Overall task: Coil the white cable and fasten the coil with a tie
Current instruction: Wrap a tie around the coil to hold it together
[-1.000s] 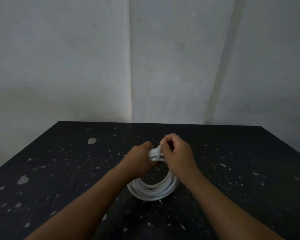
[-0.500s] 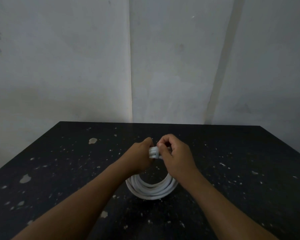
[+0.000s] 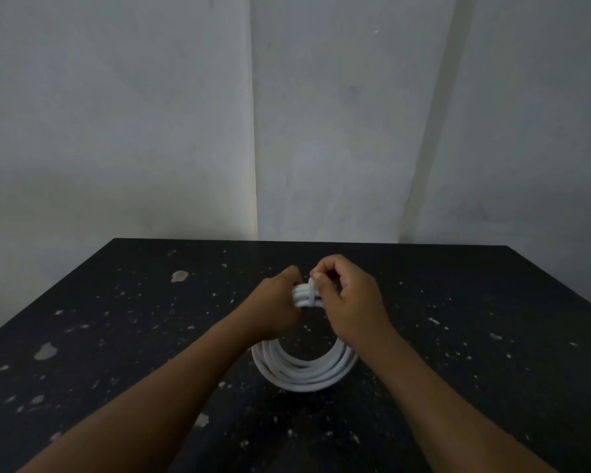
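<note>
- Where the two hands meet above the table, the left hand point(image 3: 275, 303) is curled shut around the top of the white cable point(image 3: 304, 372), gripping the bunched strands from the left side.
- Just beside it, the right hand point(image 3: 350, 295) has its fingers point(image 3: 321, 276) pinched on a thin white tie point(image 3: 310, 291) that crosses the bunched strands — the tie runs over the bundle between the two hands.
- Both hands are close together, almost touching, with only the short tied stretch of cable showing between them.
- Below the hands the cable hangs as a coil of several loops; its bottom curve sits at or just above the table surface — which of the two cannot be told.
- Both forearms are bare and reach in from the lower corners of the view.
- Under everything lies a black table point(image 3: 116, 336), its top speckled with pale chips and spots.
- Behind the table stand plain whitish walls point(image 3: 151, 131) that meet in a corner.
</note>
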